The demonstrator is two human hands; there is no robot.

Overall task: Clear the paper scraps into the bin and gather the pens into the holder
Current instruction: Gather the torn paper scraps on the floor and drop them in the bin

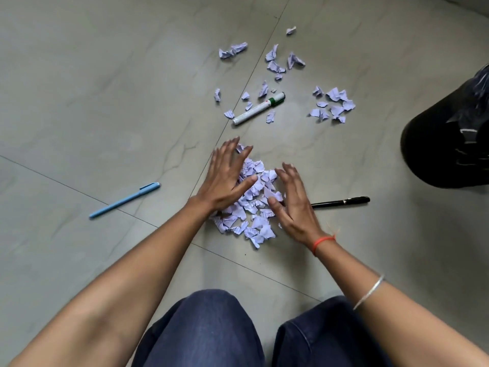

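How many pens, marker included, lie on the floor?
3: light blue pen at left; white green-capped marker among far scraps; black pen beside the right hand. Others may hide under paper.

Lilac scraps (pixel 255 207) heaped centre; blue pen (pixel 124 200) left, black pen (pixel 341 202) right.

On the floor (pixel 105 88), just ahead of the person's knees (pixel 209 327), sits a heap of paper scraps (pixel 254 207). The left hand (pixel 227 178) rests on its left side and the right hand (pixel 293 205) on its right. The left pen (pixel 124 200) lies well apart from the heap; the right pen (pixel 341 202) lies just beside it, one end hidden behind the right hand. Beyond the heap lies a marker (pixel 259 108) among loose scraps (pixel 276 66), with a cluster of scraps (pixel 333 104) to its right. The bin (pixel 447 144) stands at the far right.
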